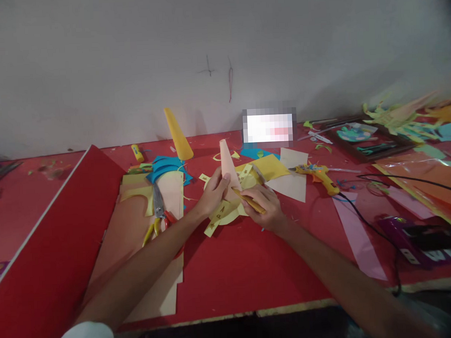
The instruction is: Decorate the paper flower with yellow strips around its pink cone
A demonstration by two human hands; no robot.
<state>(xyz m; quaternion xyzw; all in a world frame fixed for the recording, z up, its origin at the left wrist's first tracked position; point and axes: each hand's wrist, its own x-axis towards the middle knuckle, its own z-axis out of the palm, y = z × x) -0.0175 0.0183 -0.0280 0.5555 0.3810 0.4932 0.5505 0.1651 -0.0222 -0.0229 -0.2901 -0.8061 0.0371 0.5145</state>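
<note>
My left hand (pixel 213 193) is closed round the lower part of a pale peach paper cone (pixel 228 161), which points upward and leans slightly left. At the cone's base, my right hand (pixel 263 207) is closed on a slim yellow-brown stick-like thing (pixel 254 203), its exact kind unclear. Below both hands lies a pale yellow paper cutout (pixel 233 216) with petal-like edges and lettered strips; the hands partly hide it. A taller yellow paper cone (pixel 178 136) stands behind, to the left. Scissors (pixel 158 207) with red and yellow handles rest on paper sheets at left.
A yellow glue gun (pixel 319 177) with a black cord lies right of my hands. Blue paper pieces (pixel 169 167), a glue stick (pixel 137 153) and a dark tray (pixel 369 140) are on the red table. A red board (pixel 60 246) leans at left; a wall rises behind.
</note>
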